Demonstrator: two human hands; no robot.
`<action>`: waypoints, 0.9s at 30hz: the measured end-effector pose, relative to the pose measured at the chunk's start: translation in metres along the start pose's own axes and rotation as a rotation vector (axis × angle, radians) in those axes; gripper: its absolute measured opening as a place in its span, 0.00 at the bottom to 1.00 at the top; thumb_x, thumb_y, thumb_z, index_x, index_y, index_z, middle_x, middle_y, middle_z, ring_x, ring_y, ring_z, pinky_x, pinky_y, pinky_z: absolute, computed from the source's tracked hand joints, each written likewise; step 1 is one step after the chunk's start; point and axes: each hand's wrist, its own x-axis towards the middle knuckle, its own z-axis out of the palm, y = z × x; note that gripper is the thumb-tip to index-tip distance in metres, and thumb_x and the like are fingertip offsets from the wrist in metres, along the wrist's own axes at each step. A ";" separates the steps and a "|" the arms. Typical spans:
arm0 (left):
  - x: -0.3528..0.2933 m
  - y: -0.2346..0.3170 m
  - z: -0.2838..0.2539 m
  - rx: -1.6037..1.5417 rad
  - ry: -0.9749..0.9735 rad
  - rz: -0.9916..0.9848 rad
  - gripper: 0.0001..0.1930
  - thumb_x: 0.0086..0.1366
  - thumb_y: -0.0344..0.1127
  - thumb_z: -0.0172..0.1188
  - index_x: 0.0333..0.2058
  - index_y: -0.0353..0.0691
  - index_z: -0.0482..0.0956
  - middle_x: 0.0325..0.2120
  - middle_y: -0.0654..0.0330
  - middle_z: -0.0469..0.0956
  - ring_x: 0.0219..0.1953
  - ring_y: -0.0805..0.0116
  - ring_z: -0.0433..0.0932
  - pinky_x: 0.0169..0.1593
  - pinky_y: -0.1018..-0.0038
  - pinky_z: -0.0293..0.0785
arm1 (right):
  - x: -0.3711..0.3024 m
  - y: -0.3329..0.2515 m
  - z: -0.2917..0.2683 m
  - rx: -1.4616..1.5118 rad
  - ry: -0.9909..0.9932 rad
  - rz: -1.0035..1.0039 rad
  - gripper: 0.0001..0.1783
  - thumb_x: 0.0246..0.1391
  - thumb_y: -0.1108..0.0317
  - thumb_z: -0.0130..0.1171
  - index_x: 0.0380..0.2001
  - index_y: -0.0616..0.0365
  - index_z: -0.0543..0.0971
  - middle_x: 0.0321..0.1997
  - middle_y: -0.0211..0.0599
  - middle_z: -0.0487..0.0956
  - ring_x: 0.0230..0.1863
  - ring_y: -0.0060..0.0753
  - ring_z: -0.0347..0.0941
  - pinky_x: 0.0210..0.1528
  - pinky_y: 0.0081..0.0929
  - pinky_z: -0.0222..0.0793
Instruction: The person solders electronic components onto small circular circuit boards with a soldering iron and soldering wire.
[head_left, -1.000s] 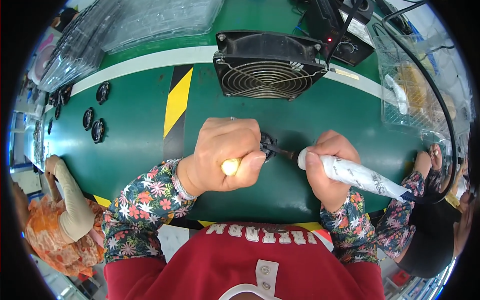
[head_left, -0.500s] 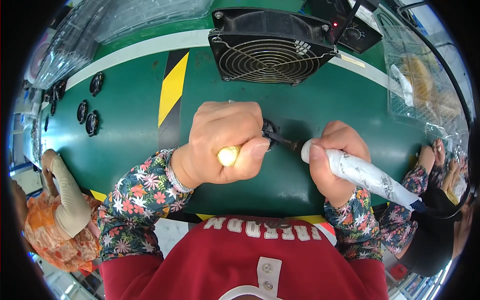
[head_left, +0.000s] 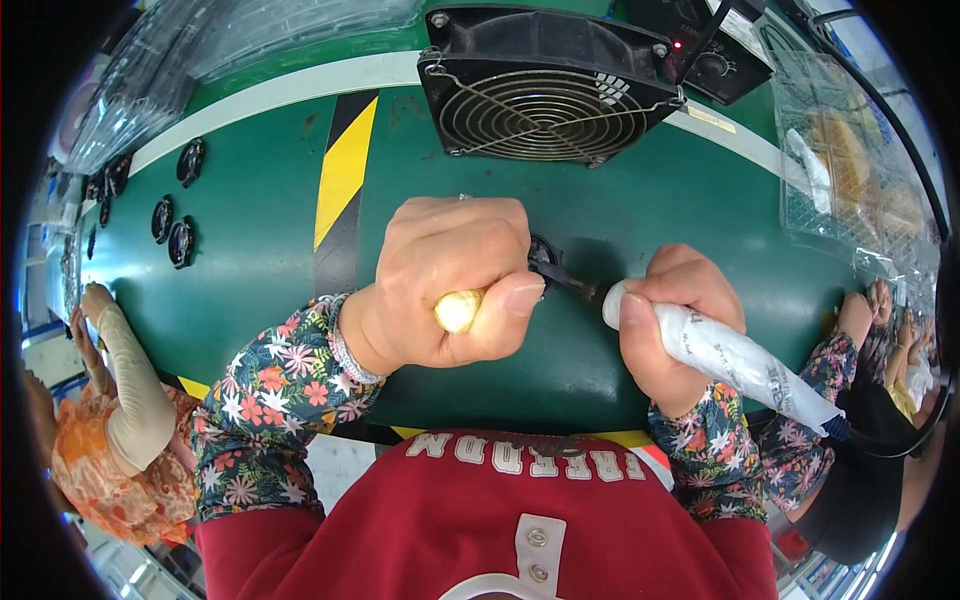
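My left hand (head_left: 450, 285) is a closed fist over the bench, with a pale yellow, brightly lit rounded end (head_left: 458, 311) showing between thumb and curled fingers. The rest of that thing is hidden in the fist. Wrapped around the white-covered handle of a soldering iron (head_left: 735, 355), my right hand (head_left: 680, 325) points its dark tip leftward. Just beyond my left thumb lies a small round black part (head_left: 541, 250), partly covered by the fist. The iron's tip reaches this part; whether it touches cannot be made out.
A black fan (head_left: 545, 110) with a wire guard stands ahead, beside a black control box (head_left: 715, 65) with a red light. Several black round parts (head_left: 181, 242) lie left of the striped tape (head_left: 346, 175). Clear plastic trays (head_left: 850, 160) sit right. Co-workers (head_left: 130, 430) sit on both sides.
Both my hands and the iron stay almost in place. The whole view has shifted slightly. At the left, the co-worker's forearm and hand have moved a little.
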 end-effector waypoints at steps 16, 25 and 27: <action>0.002 -0.004 0.008 -0.066 0.120 0.045 0.11 0.52 0.29 0.56 0.16 0.38 0.65 0.12 0.60 0.63 0.12 0.65 0.62 0.15 0.74 0.56 | -0.001 -0.002 -0.004 -0.015 -0.072 0.015 0.05 0.44 0.74 0.56 0.23 0.61 0.69 0.19 0.34 0.68 0.19 0.25 0.60 0.23 0.22 0.57; 0.000 -0.002 0.002 -0.013 0.016 0.004 0.13 0.59 0.36 0.47 0.17 0.39 0.67 0.15 0.60 0.72 0.14 0.67 0.69 0.17 0.75 0.62 | -0.006 0.004 -0.003 0.066 0.008 0.087 0.07 0.41 0.74 0.61 0.20 0.58 0.71 0.18 0.34 0.72 0.17 0.28 0.67 0.20 0.22 0.61; 0.000 -0.004 0.002 -0.018 0.015 0.009 0.13 0.59 0.36 0.47 0.17 0.39 0.66 0.14 0.60 0.71 0.14 0.67 0.69 0.17 0.75 0.62 | -0.006 0.003 -0.003 0.080 0.004 0.119 0.07 0.41 0.73 0.61 0.21 0.58 0.71 0.19 0.34 0.73 0.18 0.28 0.67 0.20 0.22 0.62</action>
